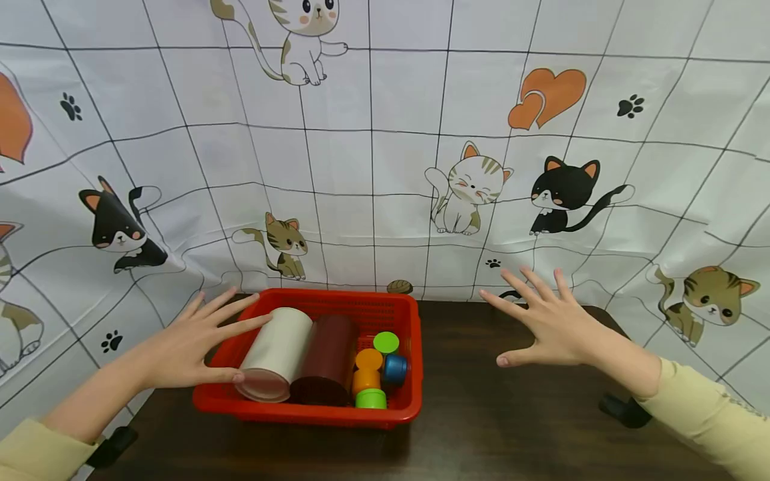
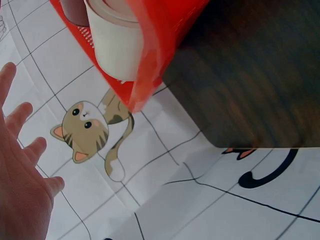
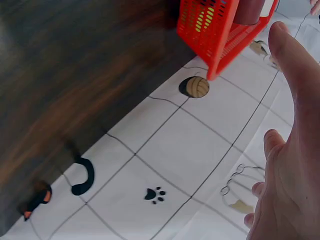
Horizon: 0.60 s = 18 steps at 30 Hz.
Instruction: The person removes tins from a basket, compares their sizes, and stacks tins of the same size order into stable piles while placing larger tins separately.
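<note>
L hand [image 1: 186,344] & R hand [image 1: 558,329]: fingers spread wide, nil held.
Nr L: 1 red basket [image 1: 313,415] w/ 1 white cyl [image 1: 279,347], 1 brown cyl [image 1: 325,351].

A red basket [image 1: 301,413] with slotted walls sits on the desk [image 1: 481,401]. Inside, at its left, a cream cylinder [image 1: 281,344] with a pinkish near end lies lengthwise, front to back. Just beside it lies a dark maroon cylinder [image 1: 327,354]. Toward the right wall cluster small round pieces: a green one [image 1: 386,343] behind, orange [image 1: 368,371] in the middle, a blue one [image 1: 395,369] to the right, and another green one [image 1: 370,399] in front.
</note>
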Available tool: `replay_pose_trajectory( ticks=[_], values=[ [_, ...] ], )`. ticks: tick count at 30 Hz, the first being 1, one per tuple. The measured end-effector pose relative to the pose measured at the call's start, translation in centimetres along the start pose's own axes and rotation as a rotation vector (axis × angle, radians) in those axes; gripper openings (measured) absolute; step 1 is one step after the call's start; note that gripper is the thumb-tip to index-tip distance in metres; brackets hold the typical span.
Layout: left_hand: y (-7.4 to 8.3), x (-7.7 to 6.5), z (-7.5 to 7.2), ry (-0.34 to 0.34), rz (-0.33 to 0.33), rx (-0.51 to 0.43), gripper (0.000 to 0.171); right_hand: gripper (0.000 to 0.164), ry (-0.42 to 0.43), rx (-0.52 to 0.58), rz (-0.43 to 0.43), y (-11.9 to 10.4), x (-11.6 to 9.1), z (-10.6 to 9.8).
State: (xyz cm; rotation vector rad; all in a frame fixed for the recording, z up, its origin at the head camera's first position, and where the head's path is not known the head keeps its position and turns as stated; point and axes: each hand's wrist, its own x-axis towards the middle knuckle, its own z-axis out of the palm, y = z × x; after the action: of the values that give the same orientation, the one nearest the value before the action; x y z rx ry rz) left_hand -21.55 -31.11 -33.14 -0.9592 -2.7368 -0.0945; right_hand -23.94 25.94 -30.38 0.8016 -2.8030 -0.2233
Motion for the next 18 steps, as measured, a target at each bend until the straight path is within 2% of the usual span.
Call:
replay_pose_trajectory(
  ticks=[8, 14, 18],
  values=[
    [0.4, -2.2, 0.4, 0.044, -0.036, -0.057, 0.08, 0.101, 0.022, -0.031, -0.073, -1.2, 2.4, -1.1],
    [1.0, -3.5, 0.7, 0.114, -0.059, -0.091, 0.075, 0.1, 0.05, -0.059, -0.135, -1.9, 4.1, -1.8],
    [1.4, -4.0, 0.9, 0.166, -0.072, -0.12, 0.072, 0.101, 0.038, -0.061, -0.158, -2.2, 5.2, -2.2]
  ],
)
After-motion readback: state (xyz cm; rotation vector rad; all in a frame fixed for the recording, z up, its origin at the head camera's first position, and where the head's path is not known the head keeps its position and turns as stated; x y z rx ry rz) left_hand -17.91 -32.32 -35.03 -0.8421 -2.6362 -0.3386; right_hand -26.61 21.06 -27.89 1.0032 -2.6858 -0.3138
